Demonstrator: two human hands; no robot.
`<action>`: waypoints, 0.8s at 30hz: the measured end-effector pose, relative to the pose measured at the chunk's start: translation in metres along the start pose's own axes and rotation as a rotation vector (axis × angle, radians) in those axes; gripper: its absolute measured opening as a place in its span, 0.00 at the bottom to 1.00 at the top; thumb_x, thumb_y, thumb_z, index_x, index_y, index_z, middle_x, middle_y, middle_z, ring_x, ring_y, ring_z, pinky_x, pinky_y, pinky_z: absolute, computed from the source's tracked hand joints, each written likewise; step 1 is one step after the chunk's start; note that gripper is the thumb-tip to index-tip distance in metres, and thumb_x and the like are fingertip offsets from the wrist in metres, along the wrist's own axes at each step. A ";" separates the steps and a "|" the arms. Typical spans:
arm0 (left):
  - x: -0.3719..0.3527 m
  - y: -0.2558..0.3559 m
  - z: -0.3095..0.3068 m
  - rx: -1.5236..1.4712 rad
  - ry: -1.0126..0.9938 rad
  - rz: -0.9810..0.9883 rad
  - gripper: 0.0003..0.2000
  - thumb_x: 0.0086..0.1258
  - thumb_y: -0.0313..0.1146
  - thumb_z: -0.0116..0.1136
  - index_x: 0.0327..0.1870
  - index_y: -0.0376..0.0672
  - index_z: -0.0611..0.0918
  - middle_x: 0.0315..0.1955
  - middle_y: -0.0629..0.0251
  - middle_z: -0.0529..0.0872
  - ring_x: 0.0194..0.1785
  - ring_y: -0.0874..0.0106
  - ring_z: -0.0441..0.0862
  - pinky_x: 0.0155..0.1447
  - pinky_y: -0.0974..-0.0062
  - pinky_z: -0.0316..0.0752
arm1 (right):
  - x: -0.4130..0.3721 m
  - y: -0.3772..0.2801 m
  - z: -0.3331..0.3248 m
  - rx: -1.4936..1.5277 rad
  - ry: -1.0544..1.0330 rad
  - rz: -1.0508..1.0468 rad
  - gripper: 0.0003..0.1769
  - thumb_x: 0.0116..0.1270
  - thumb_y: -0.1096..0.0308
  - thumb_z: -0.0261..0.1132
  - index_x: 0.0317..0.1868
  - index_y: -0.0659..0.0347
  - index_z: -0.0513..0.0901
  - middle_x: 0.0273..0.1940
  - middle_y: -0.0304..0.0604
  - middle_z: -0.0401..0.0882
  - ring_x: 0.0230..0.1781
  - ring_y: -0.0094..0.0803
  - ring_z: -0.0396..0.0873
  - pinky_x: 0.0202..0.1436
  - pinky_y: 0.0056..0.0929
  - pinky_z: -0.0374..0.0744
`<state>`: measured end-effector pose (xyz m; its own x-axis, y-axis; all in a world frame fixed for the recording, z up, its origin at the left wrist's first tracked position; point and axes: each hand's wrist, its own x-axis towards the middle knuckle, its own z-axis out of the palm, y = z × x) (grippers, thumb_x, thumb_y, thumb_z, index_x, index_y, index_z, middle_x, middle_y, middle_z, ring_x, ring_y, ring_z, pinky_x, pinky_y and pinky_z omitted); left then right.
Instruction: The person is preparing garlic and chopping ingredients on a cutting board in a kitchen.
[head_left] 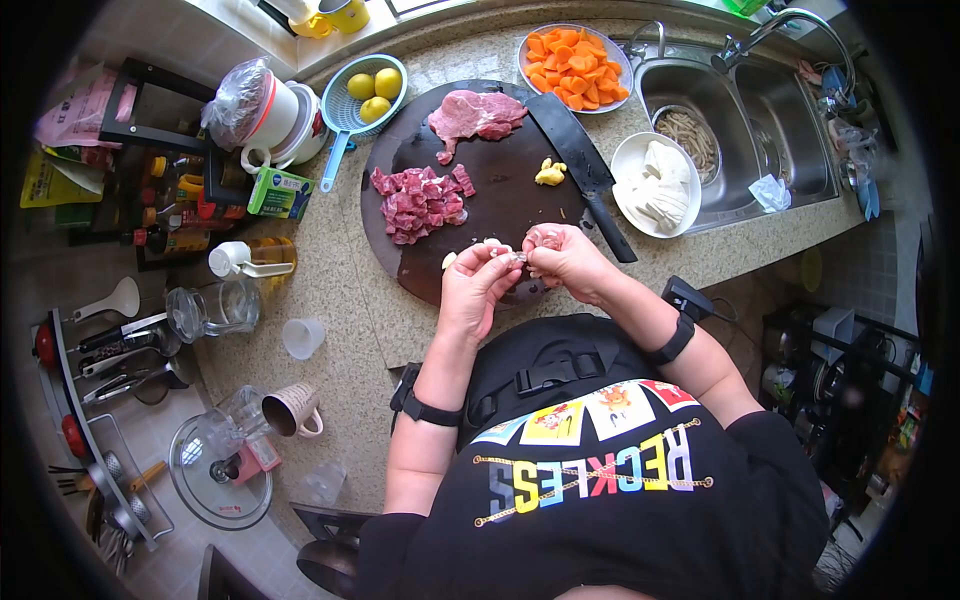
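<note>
Over the near edge of a dark round board [500, 190], my left hand [478, 285] and my right hand [568, 262] meet, both pinching a small pale piece [519, 257] that looks like garlic. Another pale piece [449, 260] lies by my left fingers. On the board are diced red meat [418, 203], a larger slab of meat [478, 117], yellow ginger-like pieces [550, 173] and a black cleaver [575, 150], its handle pointing toward me at the right.
Behind the board stand a blue strainer [343, 107] with yellow-green fruit and a plate of cut carrots [576, 68]. A white bowl [620, 213] sits beside the sink [735, 200]. At left are a plastic cup [302, 338], a mug [292, 408] and a glass lid [220, 500].
</note>
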<state>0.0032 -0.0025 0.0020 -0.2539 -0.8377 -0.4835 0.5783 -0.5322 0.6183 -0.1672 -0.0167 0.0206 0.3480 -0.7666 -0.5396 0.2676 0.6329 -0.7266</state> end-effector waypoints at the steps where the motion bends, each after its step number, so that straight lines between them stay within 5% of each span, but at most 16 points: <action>1: 0.000 0.000 -0.001 0.000 0.000 0.000 0.06 0.63 0.23 0.56 0.40 0.38 0.79 0.36 0.62 0.83 0.39 0.72 0.83 0.43 0.77 0.80 | 0.000 0.001 0.000 0.016 -0.002 -0.002 0.02 0.57 0.75 0.58 0.29 0.58 0.74 0.21 0.30 0.70 0.17 0.13 0.65 0.16 0.13 0.61; 16: 0.000 0.002 -0.001 -0.134 0.074 -0.064 0.06 0.62 0.22 0.57 0.40 0.39 0.79 0.36 0.63 0.83 0.38 0.76 0.81 0.42 0.81 0.78 | 0.001 -0.004 0.001 0.189 -0.008 -0.091 0.05 0.59 0.75 0.50 0.27 0.60 0.72 0.21 0.35 0.72 0.15 0.14 0.62 0.14 0.14 0.58; 24: 0.000 0.002 0.004 -0.146 0.018 -0.016 0.07 0.62 0.21 0.56 0.40 0.37 0.79 0.37 0.61 0.83 0.40 0.74 0.81 0.46 0.80 0.78 | 0.001 -0.007 0.002 0.098 0.025 -0.148 0.06 0.57 0.77 0.58 0.25 0.58 0.70 0.22 0.34 0.73 0.14 0.13 0.61 0.14 0.14 0.57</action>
<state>0.0012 -0.0039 0.0063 -0.2505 -0.8264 -0.5042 0.6816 -0.5204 0.5143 -0.1672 -0.0214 0.0259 0.2761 -0.8539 -0.4411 0.4005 0.5195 -0.7548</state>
